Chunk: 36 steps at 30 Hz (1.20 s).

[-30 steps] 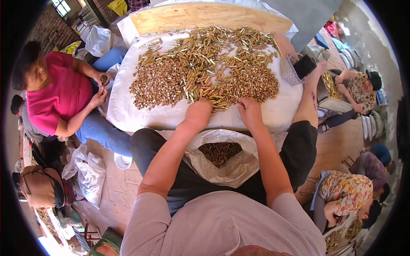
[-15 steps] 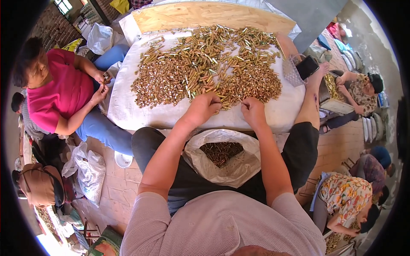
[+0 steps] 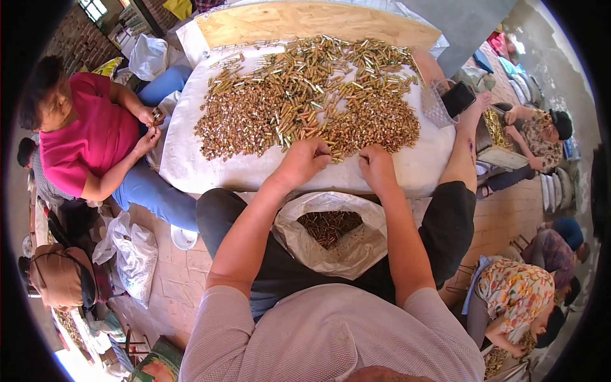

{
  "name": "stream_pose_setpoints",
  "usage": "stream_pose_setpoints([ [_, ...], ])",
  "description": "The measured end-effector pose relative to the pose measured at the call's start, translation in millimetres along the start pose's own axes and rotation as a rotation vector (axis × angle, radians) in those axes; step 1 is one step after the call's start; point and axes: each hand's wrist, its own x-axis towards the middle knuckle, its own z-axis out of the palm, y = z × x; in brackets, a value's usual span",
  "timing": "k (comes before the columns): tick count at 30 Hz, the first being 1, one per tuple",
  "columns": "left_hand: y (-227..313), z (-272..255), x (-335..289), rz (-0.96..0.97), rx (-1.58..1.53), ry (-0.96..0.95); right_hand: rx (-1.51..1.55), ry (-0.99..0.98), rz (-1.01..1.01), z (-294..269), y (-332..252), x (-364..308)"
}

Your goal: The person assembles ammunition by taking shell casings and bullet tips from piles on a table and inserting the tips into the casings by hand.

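At the near edge of the white-covered table (image 3: 197, 175), my left hand (image 3: 307, 160) is closed, thumb and fingertips pinched together beside the brass pieces. Whatever sits in that pinch is too small to name. My right hand (image 3: 378, 165) is closed too, a short way to the right, its fingertips by the front of the right heap; its fingers hide any contents. Short brass-coloured fittings lie in a left heap (image 3: 235, 121) and a right heap (image 3: 385, 124). Longer brass tubes (image 3: 305, 76) spread behind and between them. Between my knees an open white sack (image 3: 353, 261) holds dark brownish slim pieces (image 3: 328, 228).
A wooden board (image 3: 312, 24) edges the table's far side. At right, a clear basket (image 3: 435, 108) stands by a black phone (image 3: 458, 100). A person in pink (image 3: 83, 134) sits left, handling something small. A filled plastic bag (image 3: 137, 264) and white bowl (image 3: 184, 237) are on the floor.
Both hands keep almost the same place. The left fingertips have shifted very slightly; the heaps look the same.
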Motion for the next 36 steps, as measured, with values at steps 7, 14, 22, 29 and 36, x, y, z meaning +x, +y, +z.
stream_pose_setpoints([
  [7,0.2,7.4,2.8,-0.036,-0.222,-0.078,0.389,0.042,0.231,13.6,11.8,-8.6],
  [14,3.1,8.0,0.5,-0.151,-0.409,-0.147,1.251,-0.138,0.463,-12.1,-28.2,-7.1],
  [22,12.7,9.8,-0.4,-0.137,-0.413,-0.135,1.309,-0.169,0.469,-18.7,-41.4,-6.9],
  [29,15.2,9.3,-1.4,-0.133,-0.411,-0.139,1.255,-0.187,0.484,-24.5,-45.5,-5.2],
  [36,16.3,9.4,-1.4,-0.161,-0.470,-0.157,1.138,-0.202,0.384,-30.3,-47.1,-6.5],
])
